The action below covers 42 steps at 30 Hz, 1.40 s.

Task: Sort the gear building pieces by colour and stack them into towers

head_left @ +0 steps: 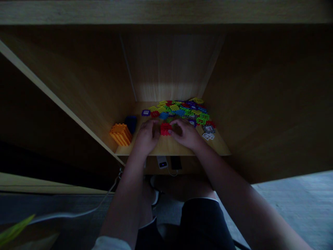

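Note:
Inside a wooden shelf compartment [171, 147], both my hands meet over a red interlocking plastic piece [164, 128]. My left hand [146, 136] curls its fingers against the piece's left side. My right hand [185, 133] pinches it from the right. Just behind them lies a pile of coloured waffle-shaped pieces [182, 111] in yellow, green, blue, red and purple. Part of the red piece is hidden by my fingers.
An assembled orange block [120, 134] stands at the shelf's left front, with a dark blue block [130, 123] behind it. White and grey pieces [208, 133] lie at the right. A small device with a cable [162, 162] sits below the shelf edge. My knees are beneath.

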Each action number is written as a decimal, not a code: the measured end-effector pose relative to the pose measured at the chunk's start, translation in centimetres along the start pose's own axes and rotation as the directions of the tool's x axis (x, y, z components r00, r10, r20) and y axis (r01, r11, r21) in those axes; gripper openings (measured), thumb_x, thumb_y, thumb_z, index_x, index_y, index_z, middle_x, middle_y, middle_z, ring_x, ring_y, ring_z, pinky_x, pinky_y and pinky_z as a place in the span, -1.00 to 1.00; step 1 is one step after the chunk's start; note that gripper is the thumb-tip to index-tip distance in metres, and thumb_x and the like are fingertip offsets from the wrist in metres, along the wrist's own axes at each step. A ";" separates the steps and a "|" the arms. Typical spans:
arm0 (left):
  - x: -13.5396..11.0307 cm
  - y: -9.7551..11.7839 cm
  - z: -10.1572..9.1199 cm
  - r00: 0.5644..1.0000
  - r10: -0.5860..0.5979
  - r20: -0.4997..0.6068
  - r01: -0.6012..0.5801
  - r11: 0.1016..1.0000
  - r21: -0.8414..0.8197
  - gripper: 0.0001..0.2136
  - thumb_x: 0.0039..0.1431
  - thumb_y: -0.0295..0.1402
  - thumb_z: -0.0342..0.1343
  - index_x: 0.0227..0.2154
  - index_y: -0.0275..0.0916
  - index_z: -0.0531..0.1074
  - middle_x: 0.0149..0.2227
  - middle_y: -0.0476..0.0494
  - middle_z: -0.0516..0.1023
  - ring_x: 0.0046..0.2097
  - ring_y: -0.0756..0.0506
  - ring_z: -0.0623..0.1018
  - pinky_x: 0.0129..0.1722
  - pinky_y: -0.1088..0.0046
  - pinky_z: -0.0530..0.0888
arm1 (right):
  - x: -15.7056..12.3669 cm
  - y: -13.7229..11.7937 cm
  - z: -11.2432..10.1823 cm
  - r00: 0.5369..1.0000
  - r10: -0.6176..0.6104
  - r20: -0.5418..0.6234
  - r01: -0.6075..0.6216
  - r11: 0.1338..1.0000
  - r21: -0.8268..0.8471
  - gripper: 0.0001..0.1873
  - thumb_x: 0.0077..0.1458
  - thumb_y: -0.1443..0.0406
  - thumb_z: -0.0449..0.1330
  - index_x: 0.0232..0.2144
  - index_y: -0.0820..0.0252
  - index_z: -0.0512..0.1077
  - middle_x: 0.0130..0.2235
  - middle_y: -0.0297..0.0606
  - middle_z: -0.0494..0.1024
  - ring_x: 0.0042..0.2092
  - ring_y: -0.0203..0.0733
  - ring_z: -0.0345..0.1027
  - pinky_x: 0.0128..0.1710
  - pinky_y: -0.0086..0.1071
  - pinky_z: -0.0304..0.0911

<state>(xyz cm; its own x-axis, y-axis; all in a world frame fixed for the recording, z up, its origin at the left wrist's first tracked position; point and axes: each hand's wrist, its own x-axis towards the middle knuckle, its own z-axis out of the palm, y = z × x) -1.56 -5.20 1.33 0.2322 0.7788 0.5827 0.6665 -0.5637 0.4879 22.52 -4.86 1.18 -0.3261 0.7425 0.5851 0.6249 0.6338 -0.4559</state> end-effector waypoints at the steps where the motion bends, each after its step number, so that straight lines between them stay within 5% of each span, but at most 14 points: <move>1: 0.0 0.0 0.0 1.000 0.002 -0.003 -0.002 1.000 -0.001 -0.62 0.28 -0.52 0.18 0.14 -0.18 0.48 0.18 -0.27 0.66 0.24 -0.32 0.62 0.31 -0.07 0.57 | 0.0 0.0 0.0 1.000 -0.004 -0.004 0.004 1.000 0.003 -0.78 0.37 0.16 0.32 0.01 0.01 0.49 0.02 -0.15 0.68 0.10 0.10 0.55 0.17 0.02 0.42; 6: -0.1 -0.2 0.1 1.000 0.007 -0.006 -0.007 1.000 -0.013 -0.61 0.28 -0.52 0.17 0.15 -0.17 0.48 0.18 -0.28 0.65 0.23 -0.33 0.62 0.31 -0.07 0.58 | 0.2 -0.1 -0.1 0.998 0.004 -0.057 -0.004 1.000 -0.007 -0.83 0.45 0.13 0.22 -0.02 0.01 0.49 0.01 -0.13 0.65 0.10 0.10 0.52 0.19 0.03 0.41; 10: -0.1 -0.3 0.1 1.000 0.000 0.007 0.000 1.000 -0.007 -0.60 0.27 -0.52 0.16 0.16 -0.19 0.47 0.19 -0.30 0.64 0.25 -0.33 0.61 0.32 -0.08 0.56 | 0.1 -0.1 -0.4 0.979 0.107 -0.174 -0.124 0.989 -0.086 -0.81 0.48 0.11 0.16 -0.10 0.03 0.50 -0.07 -0.09 0.64 0.07 0.16 0.50 0.19 0.10 0.39; 16: -0.1 -0.4 0.1 1.000 -0.005 0.004 0.005 1.000 0.001 -0.63 0.30 -0.49 0.17 0.15 -0.20 0.47 0.18 -0.31 0.65 0.23 -0.33 0.62 0.30 -0.07 0.57 | -1.2 0.4 -0.1 0.770 0.354 -0.531 -0.467 0.879 -0.091 -0.66 0.42 0.03 0.19 -0.03 0.16 0.46 0.18 0.32 0.46 0.33 0.61 0.17 0.10 0.48 0.32; 19: -0.1 -0.5 0.2 1.000 0.007 -0.008 -0.007 1.000 -0.001 -0.62 0.30 -0.49 0.17 0.16 -0.20 0.47 0.18 -0.31 0.65 0.23 -0.33 0.62 0.30 -0.07 0.58 | -1.7 0.9 0.7 0.740 0.333 -0.584 -0.512 0.842 -0.170 -0.61 0.37 0.03 0.25 0.03 0.18 0.45 0.19 0.38 0.44 0.31 0.66 0.18 0.10 0.59 0.25; 26: -0.1 -0.3 -0.2 0.999 -0.041 0.033 0.040 0.999 0.018 -0.63 0.32 -0.46 0.14 0.17 -0.21 0.47 0.20 -0.29 0.64 0.25 -0.33 0.61 0.34 -0.05 0.55 | -0.9 -0.4 0.5 0.820 0.432 -0.376 -0.572 0.651 -0.498 -0.53 0.45 0.07 0.10 0.16 0.33 0.41 0.21 0.32 0.45 0.23 0.41 0.30 0.14 0.24 0.34; 35: 0.0 -0.2 -0.3 0.998 -0.049 0.049 0.049 0.999 0.006 -0.64 0.32 -0.44 0.15 0.16 -0.20 0.47 0.20 -0.29 0.64 0.26 -0.33 0.60 0.35 -0.04 0.53 | -0.6 -1.1 0.3 0.691 0.543 -0.477 -0.718 0.441 -0.538 -0.45 0.47 0.04 0.03 0.19 0.37 0.42 0.26 0.38 0.44 0.22 0.47 0.33 0.20 0.41 0.19; 42: 0.0 -0.1 -0.4 0.998 -0.050 0.039 0.050 0.999 0.007 -0.64 0.31 -0.45 0.15 0.15 -0.21 0.47 0.20 -0.29 0.64 0.27 -0.32 0.60 0.35 -0.01 0.53 | -0.7 -0.2 0.2 0.757 0.519 -0.398 -0.648 0.515 -0.561 -0.43 0.48 0.08 -0.01 0.27 0.41 0.38 0.26 0.37 0.46 0.17 0.37 0.43 0.23 0.28 0.24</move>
<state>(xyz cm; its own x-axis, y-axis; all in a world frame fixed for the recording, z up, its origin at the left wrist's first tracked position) -1.88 -5.22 1.53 0.2262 0.8163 0.5315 0.6823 -0.5222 0.5117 22.45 -5.46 0.73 0.3593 0.8045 0.4730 0.9313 -0.2764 -0.2374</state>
